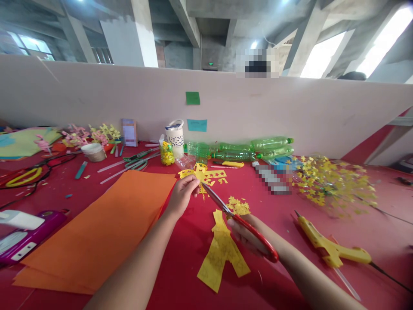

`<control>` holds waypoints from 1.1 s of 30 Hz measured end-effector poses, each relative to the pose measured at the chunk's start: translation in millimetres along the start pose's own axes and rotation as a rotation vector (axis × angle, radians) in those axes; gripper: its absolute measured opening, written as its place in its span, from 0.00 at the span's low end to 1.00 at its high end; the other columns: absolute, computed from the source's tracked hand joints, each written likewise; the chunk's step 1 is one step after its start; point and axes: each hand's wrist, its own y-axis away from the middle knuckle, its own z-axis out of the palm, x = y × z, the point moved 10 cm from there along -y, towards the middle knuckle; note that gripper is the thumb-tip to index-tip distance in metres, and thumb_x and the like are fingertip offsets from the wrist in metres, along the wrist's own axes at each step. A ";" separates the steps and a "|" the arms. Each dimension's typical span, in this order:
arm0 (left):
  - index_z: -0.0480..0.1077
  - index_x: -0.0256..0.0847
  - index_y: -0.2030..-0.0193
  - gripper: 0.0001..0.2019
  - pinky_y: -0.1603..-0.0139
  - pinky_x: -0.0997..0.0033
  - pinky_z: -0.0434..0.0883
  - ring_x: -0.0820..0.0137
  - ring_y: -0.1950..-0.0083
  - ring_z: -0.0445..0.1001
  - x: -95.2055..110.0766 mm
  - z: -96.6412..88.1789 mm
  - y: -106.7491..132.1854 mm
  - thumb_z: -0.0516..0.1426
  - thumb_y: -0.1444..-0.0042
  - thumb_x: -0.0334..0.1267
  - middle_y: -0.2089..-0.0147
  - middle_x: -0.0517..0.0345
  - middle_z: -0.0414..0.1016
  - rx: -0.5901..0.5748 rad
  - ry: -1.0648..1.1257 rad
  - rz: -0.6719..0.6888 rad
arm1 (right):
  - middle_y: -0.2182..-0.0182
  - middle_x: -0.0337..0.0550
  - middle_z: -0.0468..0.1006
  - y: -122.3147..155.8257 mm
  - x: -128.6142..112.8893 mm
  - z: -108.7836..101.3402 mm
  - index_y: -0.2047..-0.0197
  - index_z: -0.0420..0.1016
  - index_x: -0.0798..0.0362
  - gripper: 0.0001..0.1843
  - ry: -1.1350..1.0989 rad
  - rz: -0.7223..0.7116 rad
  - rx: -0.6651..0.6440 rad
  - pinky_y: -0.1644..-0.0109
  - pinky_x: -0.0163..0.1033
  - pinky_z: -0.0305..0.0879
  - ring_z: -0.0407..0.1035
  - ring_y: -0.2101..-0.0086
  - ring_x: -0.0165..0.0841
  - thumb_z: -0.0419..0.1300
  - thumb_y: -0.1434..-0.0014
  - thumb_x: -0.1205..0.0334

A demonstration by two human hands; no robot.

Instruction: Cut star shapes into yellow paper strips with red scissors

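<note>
My left hand [183, 193] pinches a small piece of yellow paper [200, 175] between thumb and fingers. My right hand [245, 230] grips red-handled scissors [253, 234], whose blade tips meet the edge of that paper beside my left fingertips. Yellow scraps with star-shaped holes [217, 174] lie just beyond. A small heap of cut yellow stars [238, 206] rests near the scissor blades. Closer to me, strips of yellow paper [213, 262] with faint drawn outlines lie partly overlapping. The fingers inside the scissor handles are partly hidden.
Orange sheets [106, 228] spread on the left. A yellow glue gun [332, 245] and a bunch of yellow stars [332, 181] are on the right. Green plastic bottles [235, 155], a white cup [176, 137] and a yellow box cutter [232, 164] sit toward the white partition [245, 107].
</note>
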 end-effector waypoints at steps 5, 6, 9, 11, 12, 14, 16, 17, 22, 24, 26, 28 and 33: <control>0.63 0.40 0.80 0.15 0.72 0.73 0.61 0.75 0.76 0.62 0.3 0.3 -0.2 0.54 0.43 0.40 0.79 0.63 0.63 -0.012 -0.003 -0.005 | 0.90 0.30 0.54 1.0 -2.5 -1.7 0.80 0.57 0.53 0.30 0.020 -0.014 0.004 0.87 0.28 0.45 0.51 0.90 0.21 0.52 0.43 0.35; 0.63 0.40 0.80 0.15 0.72 0.73 0.60 0.75 0.76 0.62 0.6 0.4 -0.1 0.54 0.43 0.40 0.79 0.63 0.62 -0.014 -0.003 -0.002 | 0.90 0.30 0.54 1.4 -2.5 -1.9 0.80 0.57 0.53 0.30 0.021 -0.012 0.004 0.87 0.28 0.45 0.51 0.90 0.21 0.52 0.43 0.35; 0.63 0.40 0.80 0.15 0.72 0.74 0.60 0.75 0.76 0.62 1.1 0.0 -0.1 0.54 0.43 0.40 0.79 0.63 0.62 -0.009 -0.005 0.002 | 0.91 0.29 0.53 2.1 -3.2 -1.2 0.81 0.57 0.53 0.30 0.025 -0.017 -0.005 0.87 0.28 0.44 0.50 0.91 0.21 0.53 0.42 0.36; 0.63 0.40 0.80 0.15 0.72 0.74 0.60 0.75 0.76 0.62 1.0 0.0 -0.1 0.54 0.43 0.40 0.79 0.63 0.62 -0.007 -0.003 0.000 | 0.91 0.29 0.52 2.0 -3.2 -0.6 0.81 0.56 0.53 0.30 0.022 -0.017 -0.008 0.87 0.27 0.43 0.49 0.91 0.21 0.53 0.42 0.36; 0.63 0.40 0.79 0.15 0.72 0.74 0.60 0.75 0.76 0.62 0.8 0.0 -0.1 0.54 0.43 0.39 0.79 0.63 0.62 -0.006 -0.001 0.000 | 0.91 0.29 0.52 1.8 -2.9 -0.4 0.81 0.56 0.53 0.30 0.020 -0.015 -0.008 0.87 0.27 0.43 0.49 0.91 0.21 0.53 0.42 0.37; 0.63 0.40 0.79 0.14 0.72 0.74 0.60 0.75 0.76 0.62 0.4 -0.1 -0.1 0.54 0.43 0.39 0.79 0.64 0.62 -0.005 0.004 -0.001 | 0.91 0.29 0.52 1.3 -2.1 -0.4 0.80 0.56 0.53 0.29 0.017 -0.011 -0.006 0.87 0.28 0.43 0.49 0.91 0.21 0.53 0.42 0.37; 0.63 0.39 0.79 0.14 0.72 0.74 0.60 0.76 0.76 0.62 -0.2 -0.6 -0.1 0.54 0.44 0.39 0.79 0.64 0.63 0.000 0.008 -0.002 | 0.91 0.29 0.53 0.8 -1.9 -0.6 0.80 0.56 0.53 0.29 0.020 -0.014 -0.002 0.87 0.28 0.44 0.49 0.90 0.21 0.53 0.42 0.37; 0.63 0.39 0.80 0.14 0.72 0.74 0.60 0.76 0.76 0.62 -0.5 -0.9 -0.1 0.54 0.44 0.39 0.79 0.64 0.63 0.003 0.011 -0.003 | 0.91 0.29 0.53 0.6 -1.6 -0.4 0.80 0.57 0.53 0.29 0.020 -0.014 -0.002 0.87 0.28 0.44 0.49 0.90 0.21 0.53 0.42 0.37; 0.64 0.39 0.79 0.14 0.72 0.74 0.60 0.75 0.76 0.62 -3.7 -2.1 0.5 0.55 0.45 0.39 0.79 0.63 0.64 0.027 0.042 -0.027 | 0.89 0.29 0.54 -0.3 0.9 0.1 0.79 0.58 0.53 0.30 -0.022 -0.011 0.002 0.87 0.28 0.45 0.49 0.90 0.21 0.52 0.43 0.34; 0.64 0.39 0.79 0.13 0.72 0.74 0.61 0.75 0.76 0.63 -4.4 -1.4 1.1 0.55 0.45 0.40 0.79 0.63 0.65 0.035 0.053 -0.034 | 0.89 0.29 0.54 -0.4 1.2 -0.2 0.78 0.59 0.53 0.29 -0.031 -0.014 0.006 0.87 0.28 0.45 0.50 0.89 0.21 0.54 0.44 0.35; 0.65 0.39 0.78 0.13 0.73 0.74 0.61 0.75 0.76 0.63 -4.4 1.0 2.0 0.55 0.45 0.41 0.79 0.63 0.65 0.029 0.056 -0.033 | 0.90 0.28 0.54 -0.6 1.4 1.0 0.77 0.60 0.53 0.28 -0.043 -0.014 -0.012 0.86 0.28 0.45 0.50 0.89 0.21 0.55 0.43 0.36; 0.65 0.39 0.78 0.13 0.73 0.74 0.60 0.75 0.76 0.62 -4.0 4.1 3.0 0.55 0.45 0.42 0.79 0.63 0.65 0.016 0.053 -0.030 | 0.90 0.28 0.54 -0.9 -0.3 1.9 0.77 0.60 0.53 0.27 -0.060 -0.024 -0.030 0.85 0.29 0.46 0.51 0.88 0.22 0.55 0.43 0.37; 0.66 0.39 0.77 0.14 0.72 0.74 0.60 0.75 0.75 0.62 -1.7 8.9 5.6 0.56 0.44 0.44 0.79 0.63 0.64 0.007 0.038 -0.015 | 0.89 0.27 0.56 -1.4 -2.9 1.4 0.75 0.61 0.53 0.25 -0.079 -0.025 -0.038 0.83 0.29 0.48 0.52 0.88 0.22 0.57 0.44 0.39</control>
